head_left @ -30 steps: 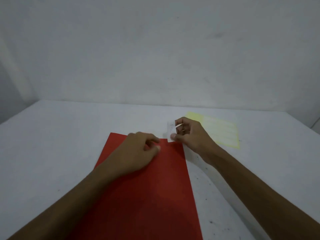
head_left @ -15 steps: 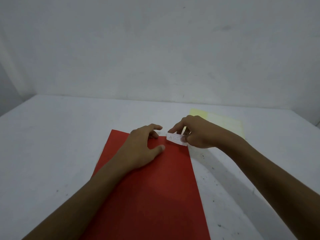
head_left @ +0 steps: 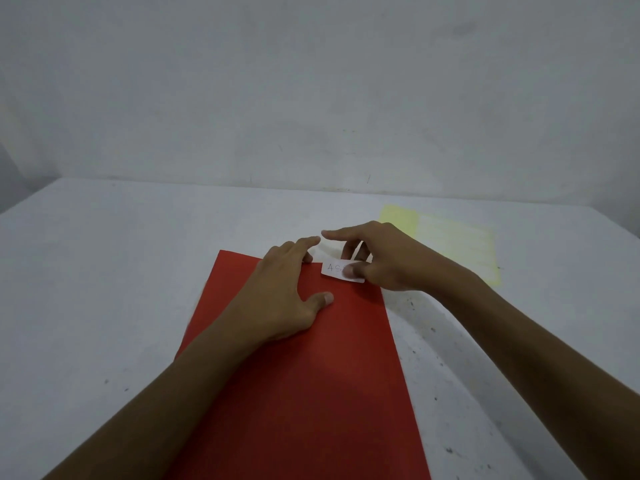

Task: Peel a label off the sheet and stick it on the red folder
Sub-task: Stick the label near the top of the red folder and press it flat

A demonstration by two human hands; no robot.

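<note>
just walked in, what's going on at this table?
A person is sticking a white label onto a red folder that lies flat on the white table. The left hand rests flat on the folder, holding it down. The right hand has its thumb on the label at the folder's far right corner. The yellow label sheet lies behind the right hand.
</note>
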